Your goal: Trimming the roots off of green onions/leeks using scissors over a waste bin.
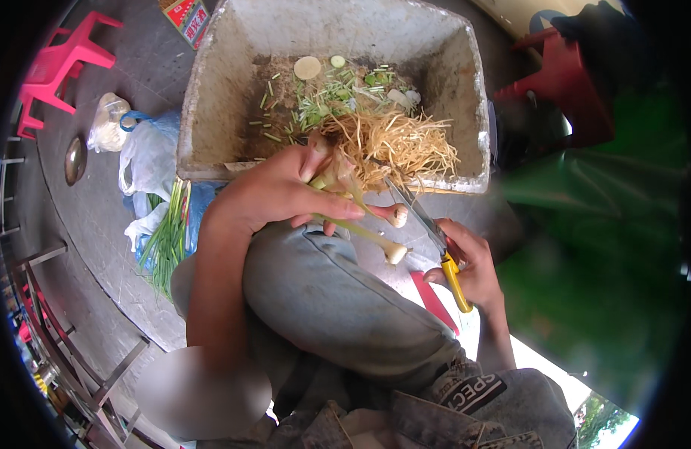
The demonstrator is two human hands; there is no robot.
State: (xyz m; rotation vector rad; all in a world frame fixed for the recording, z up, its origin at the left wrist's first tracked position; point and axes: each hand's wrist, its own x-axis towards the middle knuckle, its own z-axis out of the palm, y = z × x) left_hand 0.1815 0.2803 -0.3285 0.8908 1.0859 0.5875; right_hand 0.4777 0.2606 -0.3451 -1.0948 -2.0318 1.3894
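My left hand (284, 188) grips several fresh garlic stalks over the near rim of a worn foam box. One small pinkish garlic bulb (399, 215) and a paler garlic bulb (396, 253) stick out below my fingers, above my knee. Scissors with yellow handles (456, 283) are in my right hand (471, 258). Their blades point up and left, just right of the bulbs, toward a tangled mass of dry tan roots (407, 146). The roots overlap the near part of the box; where they join the bunch is partly hidden.
The foam box (334, 25) holds chopped green pieces (328, 104) and a pale round slice (308, 68). Left of it are plastic bags (146, 149) and green-leaved stalks (169, 238) on the floor. Pink stools (70, 62) stand farther left, a red stool (570, 84) at right.
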